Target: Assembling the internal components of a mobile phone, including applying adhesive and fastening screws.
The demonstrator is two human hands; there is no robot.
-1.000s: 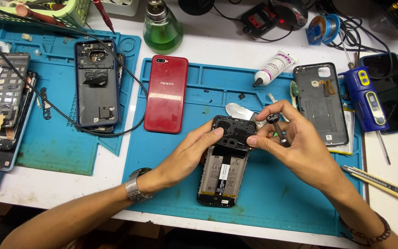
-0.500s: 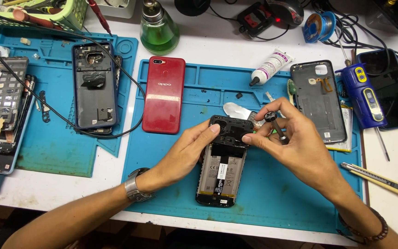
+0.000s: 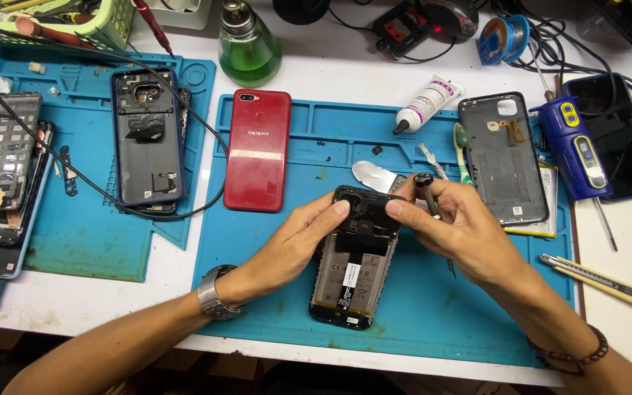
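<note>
On the blue mat (image 3: 477, 322), my left hand (image 3: 294, 245) pinching the opened phone (image 3: 352, 263), my right hand (image 3: 462, 227) gripping a screwdriver (image 3: 427, 192).

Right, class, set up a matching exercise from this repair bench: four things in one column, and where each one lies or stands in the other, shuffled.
Things:
1. opened phone
2. red phone
3. green bottle
4. white tube

Places:
A. at the top edge of the right blue mat
B. under both hands, left hand and right hand
C. on the white table, above the red phone
D. face down at the mat's left end

Pairs: 1-B, 2-D, 3-C, 4-A
</note>
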